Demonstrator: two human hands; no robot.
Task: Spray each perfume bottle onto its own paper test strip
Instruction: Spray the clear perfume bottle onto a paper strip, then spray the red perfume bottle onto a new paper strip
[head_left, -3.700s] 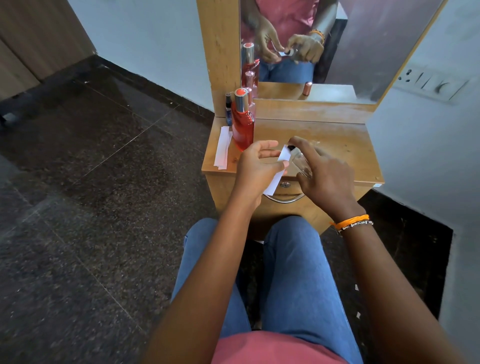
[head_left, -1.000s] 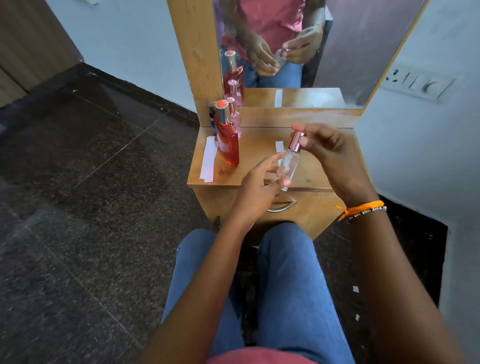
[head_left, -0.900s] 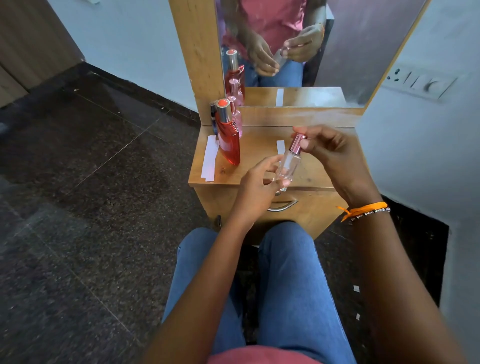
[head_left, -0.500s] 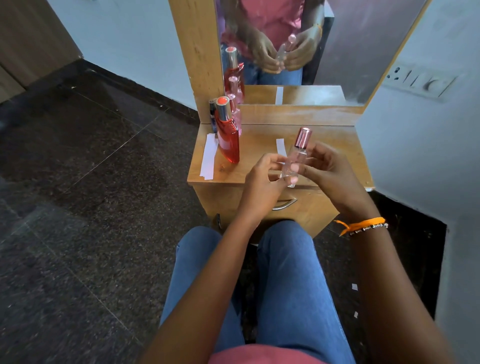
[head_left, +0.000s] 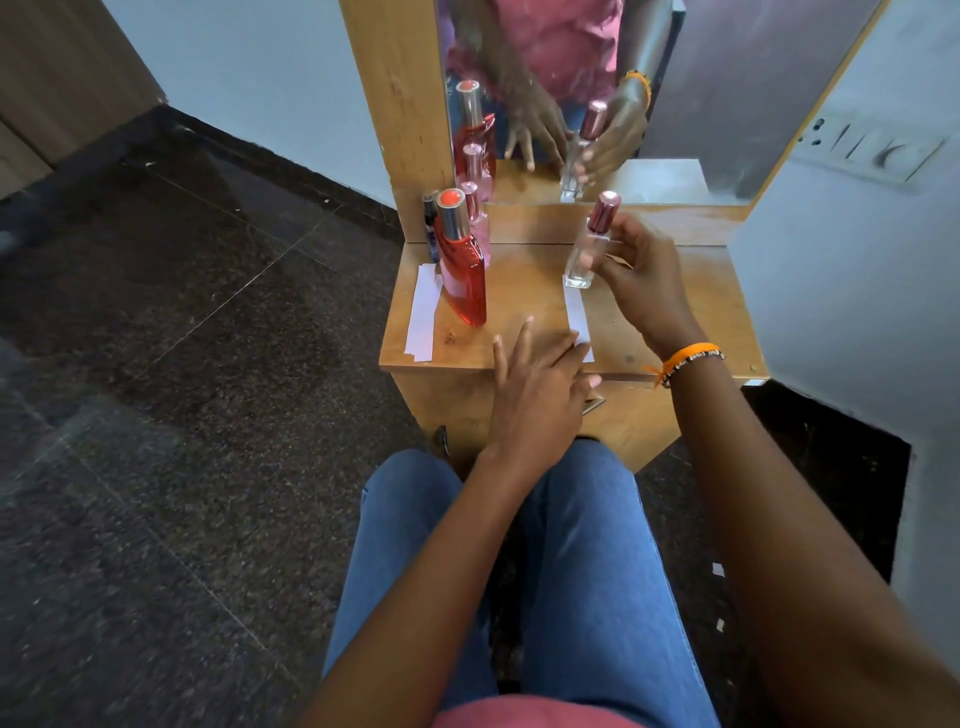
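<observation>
Right hand (head_left: 641, 275) pinches the capped clear bottle (head_left: 587, 249), its base touching the far end of the used test strip (head_left: 578, 317); lower it upright and release only once it stands steady. Left hand (head_left: 535, 384), fingers spread and empty, rests on the table (head_left: 691, 291) edge. Leftward stand the red bottle (head_left: 462, 265) and spare strips (head_left: 422, 312).

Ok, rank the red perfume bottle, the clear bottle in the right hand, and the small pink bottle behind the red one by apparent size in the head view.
1. Red perfume bottle, clearly largest.
2. Clear bottle with the pink cap, held by the right hand; slimmer and shorter.
3. Small pink bottle, mostly hidden behind the red one, so its rank is unsure.
</observation>
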